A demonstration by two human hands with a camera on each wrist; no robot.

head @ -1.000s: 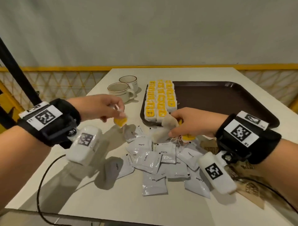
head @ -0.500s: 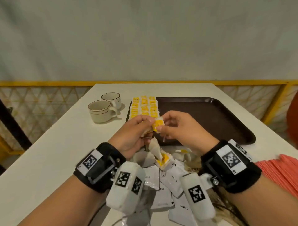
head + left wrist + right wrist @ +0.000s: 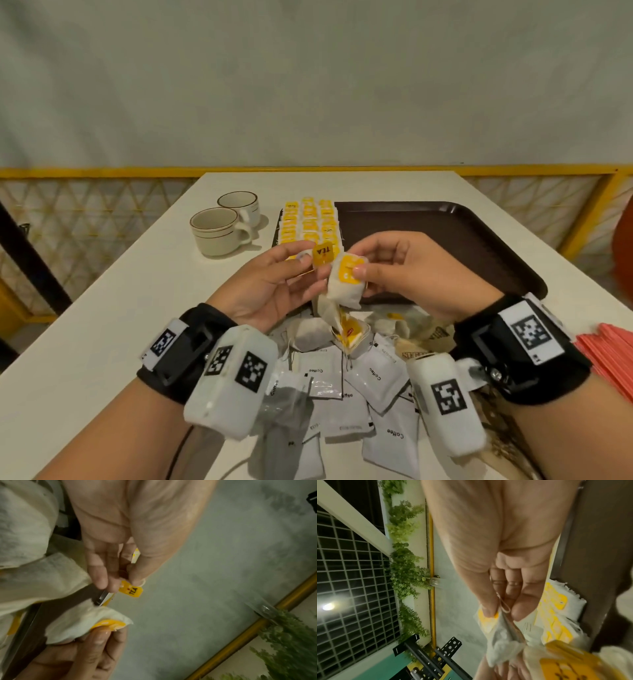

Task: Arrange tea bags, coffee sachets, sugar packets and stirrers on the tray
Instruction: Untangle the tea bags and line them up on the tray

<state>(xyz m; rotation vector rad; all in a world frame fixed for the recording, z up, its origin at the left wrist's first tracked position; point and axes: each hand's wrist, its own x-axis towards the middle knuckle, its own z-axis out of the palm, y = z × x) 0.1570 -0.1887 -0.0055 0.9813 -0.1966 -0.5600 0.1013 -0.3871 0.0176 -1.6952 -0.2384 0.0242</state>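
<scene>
Strings could tangle and pull tea bag (image 3: pixel 344 286), pinched in my right hand (image 3: pixel 407 274), while my left hand (image 3: pixel 270 284) pinches tag (image 3: pixel 323 253) at its 10 o'clock.

The brown tray (image 3: pixel 445 246) lies bare over its middle and from 12 round to 4 o'clock, so a hand could pass in there, while rows of tea bags (image 3: pixel 310 219) fill its 9 o'clock edge. Two cups (image 3: pixel 224 228) stand just beside that edge at 10 o'clock of the hands, with bare table (image 3: pixel 102 308) open from 7 to 9 o'clock. At 6 o'clock a heap of coffee sachets (image 3: pixel 359 394) and loose tea bags (image 3: pixel 342 329) covers the near table, and red stirrers (image 3: pixel 609 356) block 4 o'clock.
</scene>
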